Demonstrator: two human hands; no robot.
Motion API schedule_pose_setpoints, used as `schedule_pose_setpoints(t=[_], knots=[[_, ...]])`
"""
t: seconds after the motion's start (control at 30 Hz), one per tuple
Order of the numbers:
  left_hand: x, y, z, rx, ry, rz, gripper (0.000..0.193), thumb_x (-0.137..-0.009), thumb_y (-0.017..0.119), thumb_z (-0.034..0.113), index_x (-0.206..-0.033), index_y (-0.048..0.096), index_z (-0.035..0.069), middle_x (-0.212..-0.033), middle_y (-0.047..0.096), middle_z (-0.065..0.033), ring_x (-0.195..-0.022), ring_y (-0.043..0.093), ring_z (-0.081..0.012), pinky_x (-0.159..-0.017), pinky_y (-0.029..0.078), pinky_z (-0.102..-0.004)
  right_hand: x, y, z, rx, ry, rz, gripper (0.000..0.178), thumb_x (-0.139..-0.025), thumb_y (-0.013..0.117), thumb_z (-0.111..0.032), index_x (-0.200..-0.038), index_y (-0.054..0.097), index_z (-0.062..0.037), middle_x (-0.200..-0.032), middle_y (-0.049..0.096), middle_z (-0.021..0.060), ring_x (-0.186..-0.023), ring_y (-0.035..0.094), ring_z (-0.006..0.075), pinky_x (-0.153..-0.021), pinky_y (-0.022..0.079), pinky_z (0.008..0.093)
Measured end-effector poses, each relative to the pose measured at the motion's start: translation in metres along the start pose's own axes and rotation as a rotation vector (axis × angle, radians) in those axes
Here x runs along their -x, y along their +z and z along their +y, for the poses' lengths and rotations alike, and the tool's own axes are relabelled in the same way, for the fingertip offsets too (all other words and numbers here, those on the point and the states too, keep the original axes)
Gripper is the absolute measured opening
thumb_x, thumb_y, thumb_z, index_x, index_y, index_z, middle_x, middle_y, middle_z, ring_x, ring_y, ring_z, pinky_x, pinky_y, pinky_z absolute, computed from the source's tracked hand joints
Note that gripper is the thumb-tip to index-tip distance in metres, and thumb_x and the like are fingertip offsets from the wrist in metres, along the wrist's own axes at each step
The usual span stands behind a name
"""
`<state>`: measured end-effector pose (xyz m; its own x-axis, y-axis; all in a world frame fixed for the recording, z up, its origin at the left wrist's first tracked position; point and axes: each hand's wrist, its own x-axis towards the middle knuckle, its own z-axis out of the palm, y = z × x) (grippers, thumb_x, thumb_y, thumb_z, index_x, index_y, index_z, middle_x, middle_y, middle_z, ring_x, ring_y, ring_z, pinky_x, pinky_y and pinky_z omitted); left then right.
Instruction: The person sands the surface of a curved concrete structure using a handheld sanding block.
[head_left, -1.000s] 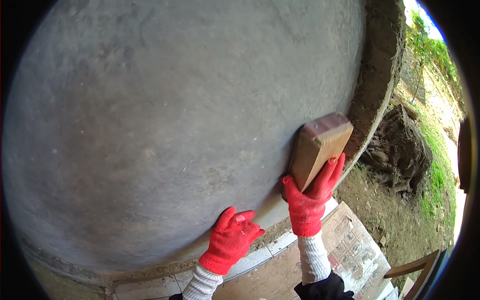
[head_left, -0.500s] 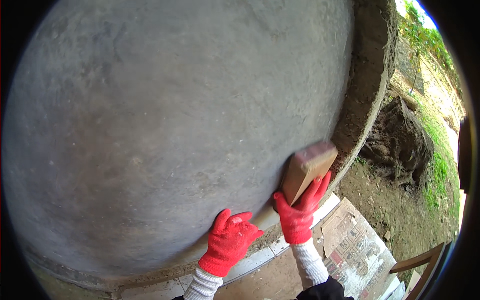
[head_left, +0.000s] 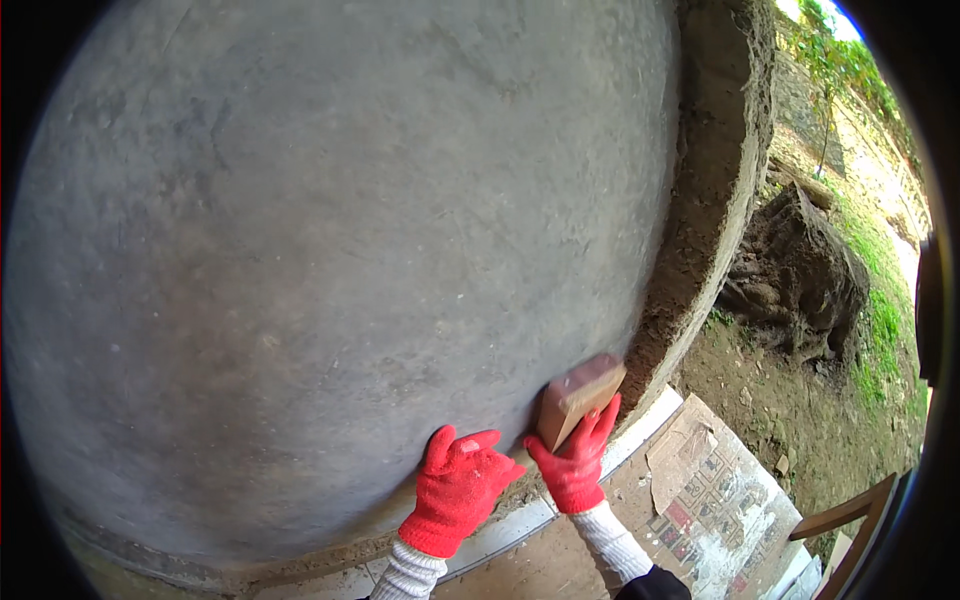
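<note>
So, most of the view is taken up by a big grey plastered wall (head_left: pixel 330 260), freshly smoothed by the look of it, with a rough unfinished edge (head_left: pixel 710 200) of thick mortar down its right side. Past that edge a mound of dark soil (head_left: pixel 795 275) and some grass are seen, and lower down a flattened printed cardboard sheet (head_left: pixel 715 490) is laid on the ground, with a wooden frame piece (head_left: pixel 845 515) poking in at the corner.

Down near the bottom of the wall, a small wooden float block (head_left: pixel 578 397) is pressed against the plaster close to the wall's right edge. It's gripped from below by the right hand (head_left: pixel 575 465), red glove fingers wrapped up around it. The left hand (head_left: pixel 457 485), also red-gloved, is laid flat and open on the plaster just beside it, nothing held.

What could go wrong, judging from this: the block is worked right next to that crumbly edge, so a tilted corner could gouge the skim or knock mortar loose. A palm print could also be left by the braced left hand if the surface is still soft.
</note>
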<state>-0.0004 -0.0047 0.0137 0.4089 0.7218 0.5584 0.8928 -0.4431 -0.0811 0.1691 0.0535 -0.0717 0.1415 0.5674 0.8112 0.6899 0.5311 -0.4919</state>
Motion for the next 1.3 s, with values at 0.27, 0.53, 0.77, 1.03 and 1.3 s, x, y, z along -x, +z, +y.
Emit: schedule_pose_setpoints(t=[0.27, 0.53, 0.77, 1.03, 1.3], knots=[[-0.003, -0.042, -0.005, -0.077, 0.09, -0.102, 0.019, -0.071, 0.079, 0.027, -0.079, 0.064, 0.019, -0.075, 0.062, 0.0067, -0.105, 0.059, -0.0174, -0.106, 0.024, -0.0564, -0.118, -0.024, -0.046, -0.089, -0.126, 0.202, 0.116, -0.056, 0.092, -0.028, -0.15, 0.024, -0.0175, -0.144, 0.024, 0.0411, -0.123, 0.04, 0.058, -0.096, 0.04, 0.06], [-0.025, -0.087, -0.018, -0.228, 0.349, -0.171, 0.035, -0.072, 0.077, 0.028, -0.102, 0.065, 0.013, -0.102, 0.062, 0.0016, -0.104, 0.056, -0.0184, -0.099, 0.033, -0.0539, 0.03, 0.005, 0.021, 0.01, -0.066, 0.057, 0.112, -0.054, 0.092, -0.034, -0.142, 0.025, -0.0179, -0.135, 0.034, 0.04, -0.111, 0.047, 0.056, -0.085, 0.045, 0.0614], [-0.041, -0.095, -0.034, -0.348, 0.522, -0.252, 0.029, -0.074, 0.073, 0.027, -0.098, 0.067, 0.013, -0.104, 0.061, 0.0005, -0.101, 0.055, -0.0195, -0.091, 0.038, -0.0449, -0.16, -0.048, -0.062, -0.163, -0.044, 0.267, 0.071, -0.051, 0.091, -0.028, -0.11, 0.057, -0.009, -0.131, 0.04, 0.0367, -0.105, 0.052, 0.0519, -0.082, 0.047, 0.0538], [-0.054, -0.092, -0.029, -0.313, 0.631, -0.243, 0.023, -0.074, 0.07, 0.016, -0.096, 0.069, 0.008, -0.101, 0.062, -0.0029, -0.097, 0.057, -0.0209, -0.08, 0.044, -0.0398, 0.041, 0.004, 0.019, -0.043, -0.007, -0.018, 0.128, -0.052, 0.093, -0.035, -0.151, 0.012, -0.0179, -0.139, 0.028, 0.0419, -0.117, 0.043, 0.0598, -0.09, 0.041, 0.064], [-0.042, -0.088, -0.037, -0.407, 0.622, -0.207, 0.024, -0.076, 0.067, 0.015, -0.098, 0.07, 0.009, -0.105, 0.063, -0.0034, -0.101, 0.056, -0.0218, -0.087, 0.045, -0.039, -0.138, -0.042, -0.046, -0.193, -0.052, 0.227, 0.074, -0.051, 0.091, -0.03, -0.114, 0.056, -0.0094, -0.131, 0.042, 0.0344, -0.107, 0.051, 0.0531, -0.083, 0.046, 0.0579]])
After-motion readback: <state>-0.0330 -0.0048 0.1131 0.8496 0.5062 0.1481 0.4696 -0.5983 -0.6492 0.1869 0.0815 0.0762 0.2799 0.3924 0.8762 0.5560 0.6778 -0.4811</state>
